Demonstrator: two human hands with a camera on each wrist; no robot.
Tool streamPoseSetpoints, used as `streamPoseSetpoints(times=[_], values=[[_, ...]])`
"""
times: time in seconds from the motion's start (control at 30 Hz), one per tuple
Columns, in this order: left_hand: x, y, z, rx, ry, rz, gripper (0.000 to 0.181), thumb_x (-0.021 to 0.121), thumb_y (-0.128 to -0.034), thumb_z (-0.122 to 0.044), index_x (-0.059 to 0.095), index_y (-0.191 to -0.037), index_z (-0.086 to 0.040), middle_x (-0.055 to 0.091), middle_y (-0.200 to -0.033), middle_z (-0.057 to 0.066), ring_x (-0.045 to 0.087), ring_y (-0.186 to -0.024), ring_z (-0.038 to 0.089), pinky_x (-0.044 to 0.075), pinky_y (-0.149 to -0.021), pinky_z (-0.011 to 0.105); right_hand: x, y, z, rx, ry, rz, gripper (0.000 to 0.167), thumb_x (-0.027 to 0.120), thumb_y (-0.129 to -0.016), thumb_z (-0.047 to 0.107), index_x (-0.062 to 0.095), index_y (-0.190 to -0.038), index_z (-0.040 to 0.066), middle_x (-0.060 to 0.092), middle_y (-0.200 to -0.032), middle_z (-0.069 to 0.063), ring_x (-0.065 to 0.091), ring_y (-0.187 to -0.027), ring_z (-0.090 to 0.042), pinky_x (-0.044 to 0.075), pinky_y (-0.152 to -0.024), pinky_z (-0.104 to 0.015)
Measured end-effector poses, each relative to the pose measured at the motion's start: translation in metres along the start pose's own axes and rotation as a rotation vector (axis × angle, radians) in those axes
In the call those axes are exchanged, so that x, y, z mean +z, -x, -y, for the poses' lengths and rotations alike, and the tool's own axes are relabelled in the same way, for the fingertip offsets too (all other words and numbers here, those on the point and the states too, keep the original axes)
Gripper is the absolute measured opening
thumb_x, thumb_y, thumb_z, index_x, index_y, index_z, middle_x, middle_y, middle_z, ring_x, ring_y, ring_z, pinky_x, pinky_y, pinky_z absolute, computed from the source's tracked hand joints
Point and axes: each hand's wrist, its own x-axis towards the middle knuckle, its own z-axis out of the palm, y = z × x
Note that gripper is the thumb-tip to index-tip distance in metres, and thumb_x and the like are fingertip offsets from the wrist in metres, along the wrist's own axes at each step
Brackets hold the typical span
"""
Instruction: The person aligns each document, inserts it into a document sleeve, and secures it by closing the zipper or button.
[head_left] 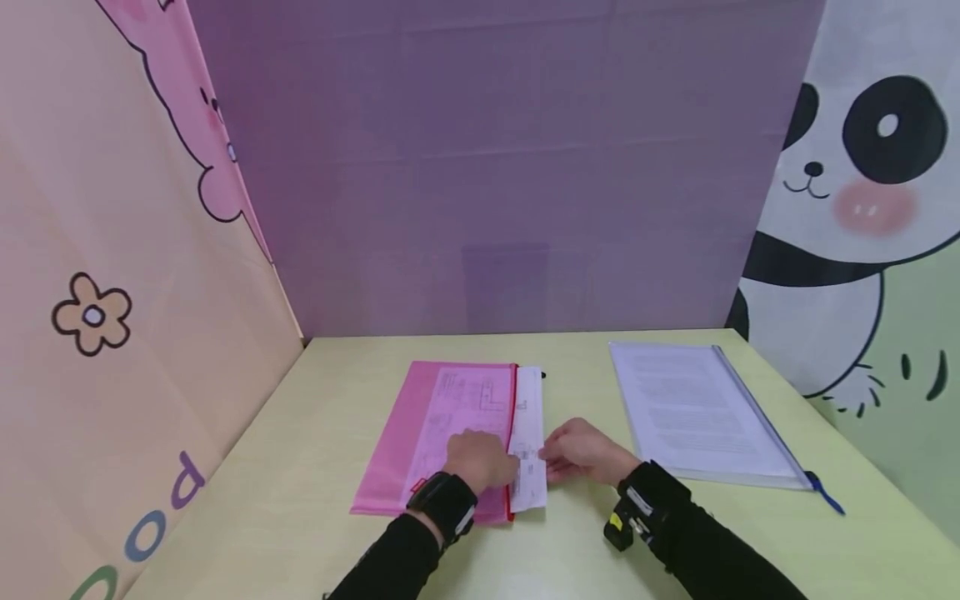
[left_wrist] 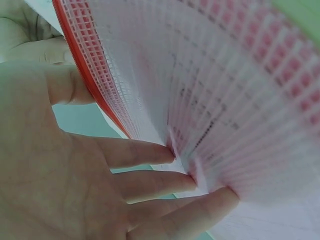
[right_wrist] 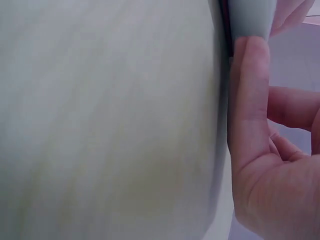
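A pink mesh zipper pouch point(head_left: 397, 442) with a red zipper edge lies on the table, printed papers showing through it. White printed paper point(head_left: 531, 400) sticks out past its zipper side. My left hand point(head_left: 480, 458) grips the pouch near that edge; in the left wrist view its fingertips crease the mesh point(left_wrist: 215, 100), and one digit passes behind the red zipper point(left_wrist: 82, 65). My right hand point(head_left: 588, 450) pinches the outer edge of the paper. In the right wrist view a finger lies along the table against the white edge point(right_wrist: 252, 20).
To the right lies a clear report cover point(head_left: 675, 408) of printed sheets with a slide bar, a dark blue cord point(head_left: 825, 492) at its near corner. The pale table point(head_left: 247, 517) is bounded by a purple backdrop point(head_left: 517, 167) and patterned side cloths.
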Motion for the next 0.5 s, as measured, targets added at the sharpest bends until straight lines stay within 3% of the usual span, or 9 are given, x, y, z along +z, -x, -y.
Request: streamPoseSetpoints(times=[0.5], values=[[-0.0014, -0.0013, 0.0024, 0.016, 0.003, -0.002, 0.041, 0.062, -0.0926, -0.045, 0.063, -0.075, -0.008, 0.054, -0.073, 0.008, 0.052, -0.074, 0.025, 0.042, -0.070, 0.038, 0.0088, -0.0041, 0.0050, -0.006, 0.037, -0.048, 0.007, 0.065, -0.091, -0.009, 0.066, -0.096, -0.012, 0.068, -0.079, -0.014, 0.064, -0.060, -0.016, 0.059, -0.060, -0.030]])
